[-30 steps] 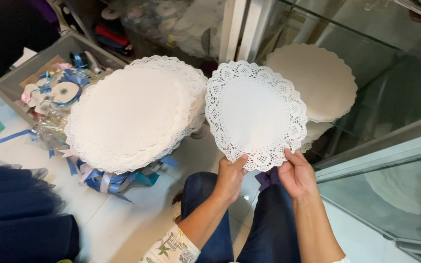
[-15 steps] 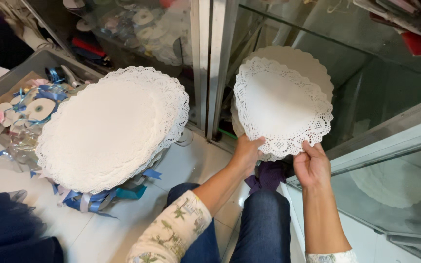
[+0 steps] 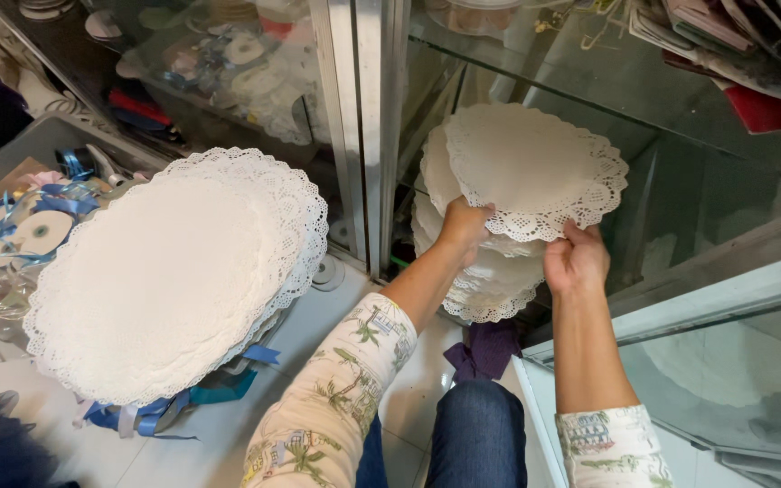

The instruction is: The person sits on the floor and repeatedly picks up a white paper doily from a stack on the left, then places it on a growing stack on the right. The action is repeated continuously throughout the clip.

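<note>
Held item: round white paper doily [image 3: 535,167], flat centre, perforated lace rim with scalloped edge.
Left hand [image 3: 463,226]: pinches the doily's lower-left rim, fingers closed on the paper.
Right hand [image 3: 576,258]: grips the lower rim, fingers closed on it.
Location: doily sits just above a stack of matching doilies [image 3: 476,271] inside the glass cabinet [image 3: 725,190] (stack partly hidden).
Adjacent: larger doily pile [image 3: 174,271], same lace texture, well apart, resting over blue ribbons [image 3: 137,411].
</note>
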